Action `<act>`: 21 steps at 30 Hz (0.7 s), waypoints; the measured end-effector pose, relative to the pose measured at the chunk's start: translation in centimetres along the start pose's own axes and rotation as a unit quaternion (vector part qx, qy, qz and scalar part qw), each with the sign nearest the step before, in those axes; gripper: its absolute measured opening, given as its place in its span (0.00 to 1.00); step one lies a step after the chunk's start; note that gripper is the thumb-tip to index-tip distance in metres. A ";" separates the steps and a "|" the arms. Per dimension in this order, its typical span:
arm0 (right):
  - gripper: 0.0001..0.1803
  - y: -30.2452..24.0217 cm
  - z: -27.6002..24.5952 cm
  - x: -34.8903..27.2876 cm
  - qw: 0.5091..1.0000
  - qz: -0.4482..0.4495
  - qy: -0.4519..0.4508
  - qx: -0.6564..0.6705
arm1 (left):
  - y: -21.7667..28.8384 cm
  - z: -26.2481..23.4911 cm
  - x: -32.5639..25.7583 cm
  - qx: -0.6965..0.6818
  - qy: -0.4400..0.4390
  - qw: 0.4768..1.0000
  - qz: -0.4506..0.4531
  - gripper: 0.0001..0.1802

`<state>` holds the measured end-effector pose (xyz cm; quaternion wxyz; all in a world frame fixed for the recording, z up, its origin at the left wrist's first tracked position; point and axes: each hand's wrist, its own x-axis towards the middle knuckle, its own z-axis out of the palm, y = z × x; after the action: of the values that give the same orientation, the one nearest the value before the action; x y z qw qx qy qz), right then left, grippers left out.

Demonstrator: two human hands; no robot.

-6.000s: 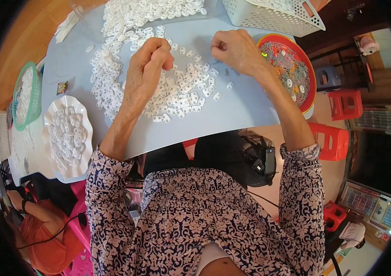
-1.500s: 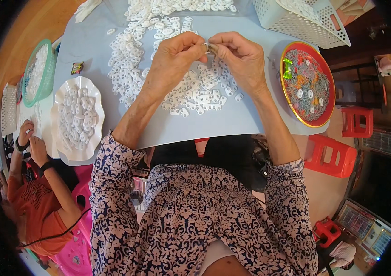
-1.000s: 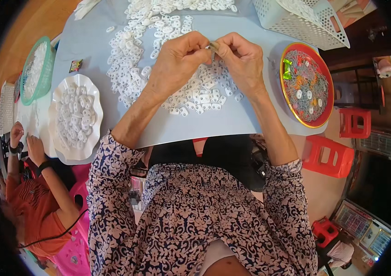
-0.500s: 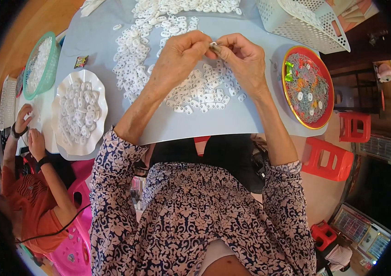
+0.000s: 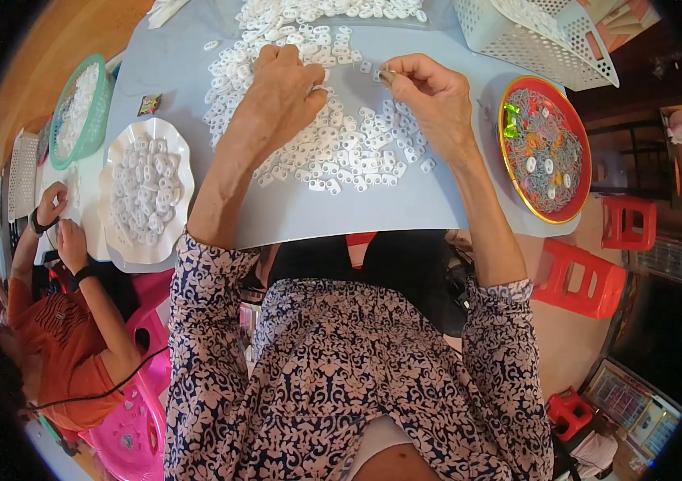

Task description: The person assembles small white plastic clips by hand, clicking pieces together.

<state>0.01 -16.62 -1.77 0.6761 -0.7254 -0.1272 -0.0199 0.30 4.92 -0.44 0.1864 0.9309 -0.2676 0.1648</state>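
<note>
My left hand [image 5: 277, 104] reaches over a spread of small white plastic pieces with holes [image 5: 333, 152]. Its thumb and index finger are apart; the other fingertips dip out of sight among the pieces. To the right, my right hand [image 5: 431, 96] hovers above the table, thumb and finger closed in a pinch. Between them is a small brownish, metallic-looking bit [image 5: 387, 77], too small to name exactly. A white piece seems to sit by its tip. A scalloped white dish [image 5: 183, 180] left of me holds more white pieces, assembled or rounder looking.
Right of my hand stands a red bowl with a gold rim [image 5: 584, 152], full of thin grey bits. A white perforated basket [image 5: 517, 52] is behind it. Far left are a green basket [image 5: 100, 112] and a co-worker's hands [image 5: 60, 224]. A small wrapped packet [image 5: 149, 104] lies nearby.
My hands were together over the pieces and have parted. The left has moved left onto the pile; the right has shifted slightly right, still pinching the brownish bit.
</note>
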 end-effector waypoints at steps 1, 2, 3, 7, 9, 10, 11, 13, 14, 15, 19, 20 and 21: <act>0.06 -0.1 0.0 0.0 1.000 -0.003 -0.002 -0.004 | 0.1 0.1 0.0 0.006 -0.009 1.000 -0.005 0.02; 0.06 -0.1 0.2 0.0 1.000 -0.003 0.000 -0.004 | 0.2 0.3 0.1 0.005 -0.010 1.000 -0.002 0.02; 0.05 0.0 0.4 0.0 1.000 -0.013 0.005 0.002 | 0.2 0.5 0.1 -0.010 -0.006 1.000 0.003 0.03; 0.06 -0.1 0.1 0.0 1.000 -0.011 -0.007 -0.002 | 0.4 -0.3 0.7 -0.023 -0.023 0.999 0.011 0.04; 0.05 -0.1 0.0 -0.1 1.000 -0.011 -0.007 -0.008 | 0.1 -0.7 0.5 -0.010 -0.026 1.000 0.006 0.05; 0.05 0.0 0.0 0.0 1.000 -0.012 -0.007 -0.015 | -0.1 -0.7 0.5 0.002 -0.028 1.000 0.003 0.06; 0.05 0.1 0.0 0.0 1.000 -0.012 -0.006 -0.016 | 0.0 -0.4 0.5 0.001 -0.027 1.000 0.004 0.06; 0.05 0.2 0.1 -0.1 1.000 -0.011 -0.011 -0.024 | 0.5 0.2 0.0 -0.019 -0.025 0.999 0.033 0.08; 0.05 0.2 0.1 -0.1 1.000 -0.010 -0.012 -0.024 | 0.7 0.4 0.0 -0.006 -0.033 0.999 0.024 0.08; 0.06 0.1 0.2 -0.1 1.000 -0.016 -0.010 -0.016 | 0.7 0.6 0.0 -0.006 -0.034 0.999 0.023 0.08; 0.07 0.1 0.3 0.0 0.999 -0.027 -0.012 -0.025 | 0.4 0.6 0.0 -0.057 -0.033 0.998 0.005 0.06; 0.07 0.1 0.3 0.0 0.999 -0.027 -0.011 -0.026 | 0.3 0.6 0.1 -0.095 -0.041 0.995 -0.010 0.06; 0.07 0.0 0.3 -0.1 0.999 -0.026 -0.010 -0.020 | 0.4 0.6 0.2 -0.096 -0.042 0.994 -0.009 0.06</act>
<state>-0.09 -16.34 -1.84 0.6592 -0.7356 -0.1524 -0.0333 0.34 4.24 -0.78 0.2648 0.9171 -0.2814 0.0976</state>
